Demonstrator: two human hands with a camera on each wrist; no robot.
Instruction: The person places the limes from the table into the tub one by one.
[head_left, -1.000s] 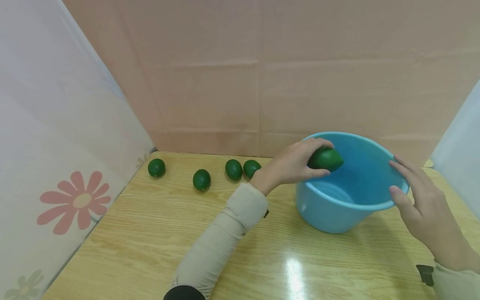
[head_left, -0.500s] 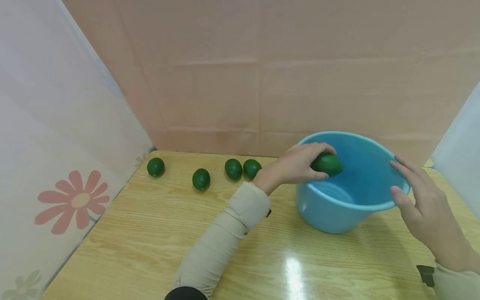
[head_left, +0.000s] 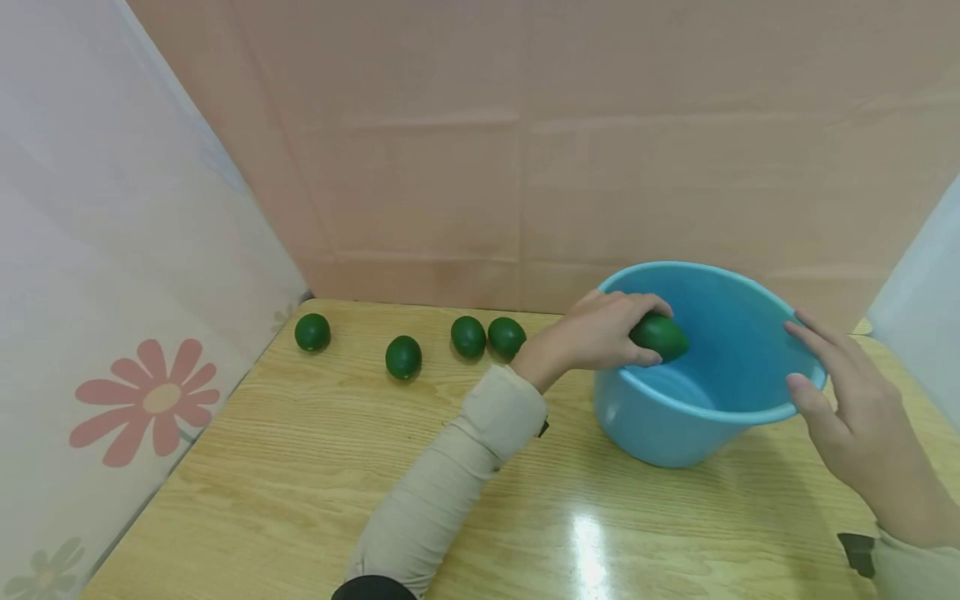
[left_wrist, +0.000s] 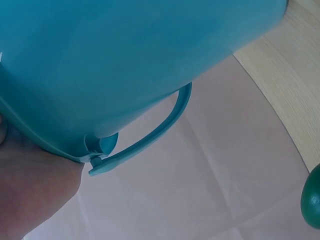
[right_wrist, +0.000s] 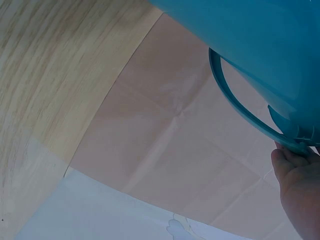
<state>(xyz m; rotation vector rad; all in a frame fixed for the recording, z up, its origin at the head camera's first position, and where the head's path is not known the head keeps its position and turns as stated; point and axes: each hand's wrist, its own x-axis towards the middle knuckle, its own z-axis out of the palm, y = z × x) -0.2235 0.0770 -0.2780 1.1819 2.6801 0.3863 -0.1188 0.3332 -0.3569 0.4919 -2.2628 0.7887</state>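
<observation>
In the head view, a light-blue bucket (head_left: 660,429) stands tilted on the wooden table, its mouth leaning to the right. My left hand (head_left: 603,329) reaches over the left rim and holds a dark green lime (head_left: 660,337) between thumb and fingers, inside the mouth. My right hand (head_left: 855,400) grips the right rim. The left wrist view shows the bucket's outer wall (left_wrist: 125,60) and its handle (left_wrist: 160,130), with part of my left hand (left_wrist: 35,185) at the rim. In the right wrist view, the fingers of my right hand (right_wrist: 300,185) touch the rim by the handle joint.
Several more limes lie left of the bucket: one lime (head_left: 312,332) far left, another lime (head_left: 403,357) nearer, and a close pair with one lime (head_left: 468,337) beside a lime (head_left: 506,337) near my left wrist. A beige sheet (head_left: 412,167) hangs behind the table.
My left hand has moved slightly right and down with the lime, deeper into the bucket's mouth. My right hand stays on the rim; the limes on the table have not moved.
</observation>
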